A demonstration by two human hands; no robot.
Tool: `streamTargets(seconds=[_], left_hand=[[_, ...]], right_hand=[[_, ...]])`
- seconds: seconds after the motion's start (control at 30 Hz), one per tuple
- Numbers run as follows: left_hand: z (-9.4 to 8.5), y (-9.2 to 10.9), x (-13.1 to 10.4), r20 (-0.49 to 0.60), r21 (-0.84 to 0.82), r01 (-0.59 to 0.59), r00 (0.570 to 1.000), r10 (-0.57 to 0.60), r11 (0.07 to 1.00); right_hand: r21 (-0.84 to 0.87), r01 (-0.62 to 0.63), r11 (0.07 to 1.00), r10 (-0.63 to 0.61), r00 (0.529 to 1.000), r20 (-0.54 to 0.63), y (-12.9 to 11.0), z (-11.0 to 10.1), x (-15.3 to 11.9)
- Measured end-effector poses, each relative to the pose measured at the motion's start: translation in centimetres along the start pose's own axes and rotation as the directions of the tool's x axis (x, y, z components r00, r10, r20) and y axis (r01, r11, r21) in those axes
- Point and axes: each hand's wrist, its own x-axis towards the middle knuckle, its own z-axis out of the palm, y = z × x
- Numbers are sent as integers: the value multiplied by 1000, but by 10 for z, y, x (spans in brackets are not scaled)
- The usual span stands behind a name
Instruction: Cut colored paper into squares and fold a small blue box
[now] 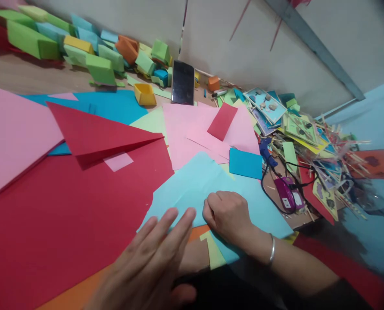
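A light blue sheet of paper (192, 185) lies in front of me, faint crease lines on it. My right hand (229, 215) is closed in a fist and rests on this sheet near its front edge. Whether anything is inside the fist is hidden. My left hand (159, 254) is open, fingers stretched out, slightly blurred, near the sheet's lower left edge; it holds nothing. To the left spreads a large red sheet (82, 206) with a folded-over corner and a small pink piece (119, 162). A small blue paper rectangle (245, 163) lies on the light blue sheet's far edge.
Several folded paper boxes (101, 69) line the wall, with a yellow box (145, 94) nearer. A phone (183, 82) leans there. Pink sheets (192, 120) bear a red strip (222, 121). At right are a blue glue gun (267, 150), a purple device with cable (288, 193), cards and sticks.
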Motion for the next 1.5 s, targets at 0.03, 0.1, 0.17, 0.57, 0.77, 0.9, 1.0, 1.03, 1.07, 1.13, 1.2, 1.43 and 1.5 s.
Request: streamTargets(seconds=[0.03,0.1,0.17,0.57,0.77,0.9,1.0,1.03,1.07,1.13,1.2,1.43,1.5], left_hand=[[6,2,6,13,46,-72,997,71,996],[18,3,14,-9,104,-117,993,118,988],[25,0,16,9,121,-122,993,121,985],[24,-2,12,137,28,-62,989,58,998],[24,-10,7,160,81,-156,977,142,984],[23,-11,6,173,98,-159,975,141,982],[22,-11,6,193,77,-146,973,129,986],[23,-11,6,191,73,-143,973,127,987],[23,-12,6,191,72,-144,973,128,987],[24,-13,7,191,86,-161,971,142,983],[24,-14,7,195,113,-191,967,167,975],[22,-13,12,131,160,-249,964,230,955],[22,-13,13,126,168,-258,963,239,951]], right_hand=[[-6,-4,1000,4,1000,1,-1,0,0],[-27,-10,1000,10,1000,2,-2,-1,-1],[-70,-31,997,30,999,-10,-4,-3,-3],[-370,-117,922,121,993,-12,38,-24,-31],[-96,54,994,-60,996,-69,-2,-27,-17],[-41,14,999,-14,1000,7,-2,-18,-27],[-91,-23,996,26,999,34,20,-21,-42],[-108,-27,994,32,999,43,26,-24,-46],[-126,-35,991,41,998,51,31,-27,-48],[-153,-63,986,71,997,43,33,-32,-48],[-114,-76,991,78,997,15,28,-34,-43],[121,318,940,-333,932,140,27,-19,-42],[74,265,962,-273,948,161,41,-19,-52]])
